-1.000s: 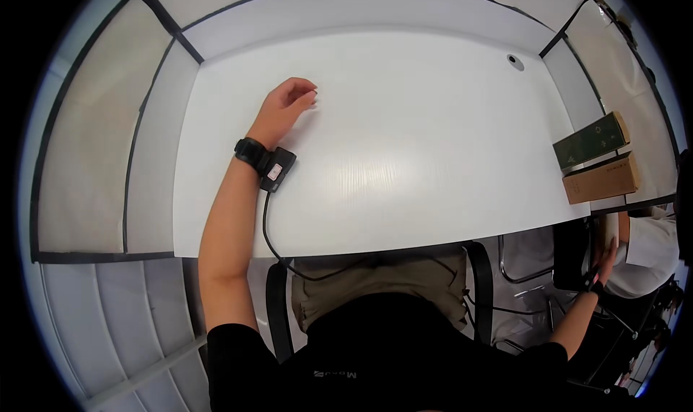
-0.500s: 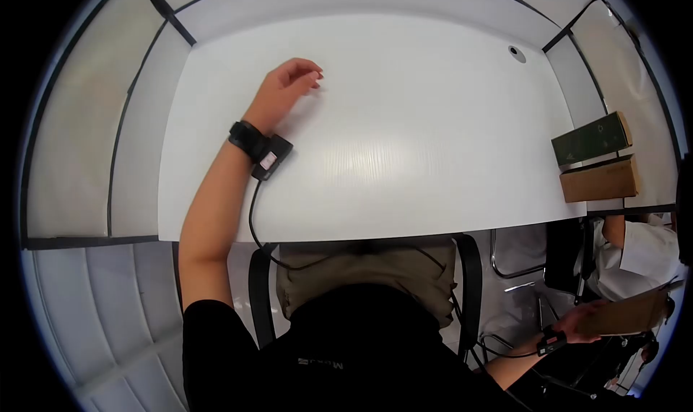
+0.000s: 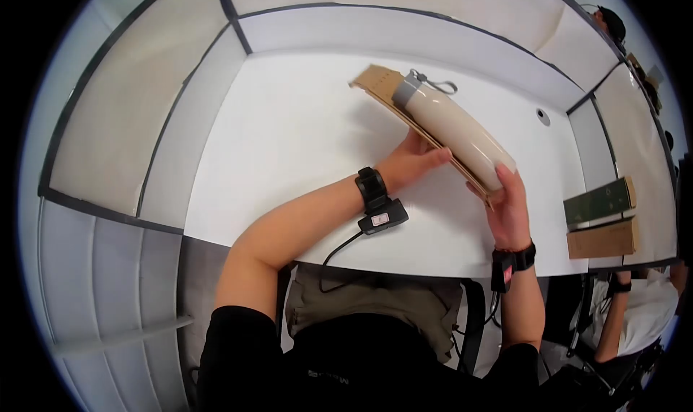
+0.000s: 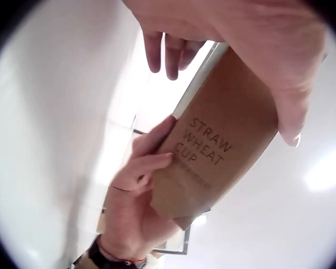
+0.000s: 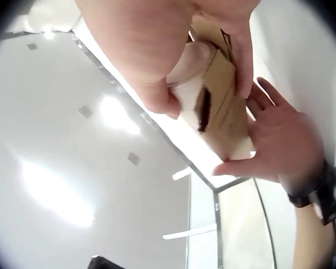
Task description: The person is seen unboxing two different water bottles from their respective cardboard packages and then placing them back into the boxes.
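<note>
A cream bottle (image 3: 462,129) with a grey cap and strap lies along a brown cardboard box (image 3: 380,81), both tilted above the white table. My right hand (image 3: 511,213) grips their lower end, thumb on the bottle and fingers at the cardboard. Under the middle of the box is my left hand (image 3: 413,163), thumb and fingers extended at its sides. The left wrist view shows "STRAW WHEAT CUP" printed on the box (image 4: 213,151). In the right wrist view, the bottle's base (image 5: 191,63) shows beside the cardboard, and my left hand (image 5: 285,143) is spread around the box's far part.
A green box (image 3: 599,201) and a brown box (image 3: 603,240) stand at the table's right edge. White partitions (image 3: 404,33) surround the table (image 3: 289,123). A seated person in white (image 3: 635,314) is at the lower right, beyond the table.
My right hand has come up from the lower right, bringing the brown box over the table, with the bottle now visible. My left hand has moved right and toward me, to the box.
</note>
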`<state>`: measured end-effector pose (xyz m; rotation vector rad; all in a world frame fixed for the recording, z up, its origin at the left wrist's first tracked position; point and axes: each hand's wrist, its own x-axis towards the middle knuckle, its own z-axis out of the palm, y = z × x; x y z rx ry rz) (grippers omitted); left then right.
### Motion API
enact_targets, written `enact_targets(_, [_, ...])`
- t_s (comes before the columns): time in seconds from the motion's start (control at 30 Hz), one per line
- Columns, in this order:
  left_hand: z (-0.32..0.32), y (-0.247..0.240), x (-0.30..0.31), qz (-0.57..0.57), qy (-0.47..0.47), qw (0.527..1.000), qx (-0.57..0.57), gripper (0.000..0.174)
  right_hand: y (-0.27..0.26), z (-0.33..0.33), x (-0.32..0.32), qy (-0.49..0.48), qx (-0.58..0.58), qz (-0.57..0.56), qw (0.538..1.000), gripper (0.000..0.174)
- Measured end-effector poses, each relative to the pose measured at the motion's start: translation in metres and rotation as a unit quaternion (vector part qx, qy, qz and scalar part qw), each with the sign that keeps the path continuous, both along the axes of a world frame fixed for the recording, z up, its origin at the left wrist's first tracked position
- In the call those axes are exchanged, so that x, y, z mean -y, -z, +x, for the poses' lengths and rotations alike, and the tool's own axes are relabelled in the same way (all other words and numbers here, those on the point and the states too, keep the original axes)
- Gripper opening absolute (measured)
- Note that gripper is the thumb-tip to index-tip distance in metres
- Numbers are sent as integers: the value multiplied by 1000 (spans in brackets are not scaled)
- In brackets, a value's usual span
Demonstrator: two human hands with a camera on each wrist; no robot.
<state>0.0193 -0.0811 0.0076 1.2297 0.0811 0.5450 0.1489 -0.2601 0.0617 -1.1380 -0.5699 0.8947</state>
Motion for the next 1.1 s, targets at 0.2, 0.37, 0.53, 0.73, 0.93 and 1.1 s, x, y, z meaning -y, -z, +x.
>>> enact_targets(0.2, [5, -2, -49, -156, -105, 982, 31, 76, 11, 16, -64, -242, 71, -188, 949, 60])
enact_targets(0.37, [-9, -27, -65, -300, -12, 954, 18, 61, 10, 33, -97, -422, 45, -179, 888, 68])
enact_targets(0.53, [-6, -22, -74, -333, -35, 942, 0, 75, 38, 86, -89, -416, -66, -81, 904, 86])
enact_targets(0.73, [-3, -17, -74, -324, -73, 943, -21, 90, 39, 114, -91, -264, 50, -32, 963, 74])
enact_targets(0.93, [1, -3, -80, -254, -51, 966, 6, 78, 50, 152, -107, -48, 232, -42, 971, 50])
enact_targets(1.1, [2, 0, -79, -260, -54, 964, 11, 54, 55, 160, -115, 86, 325, -88, 938, 54])
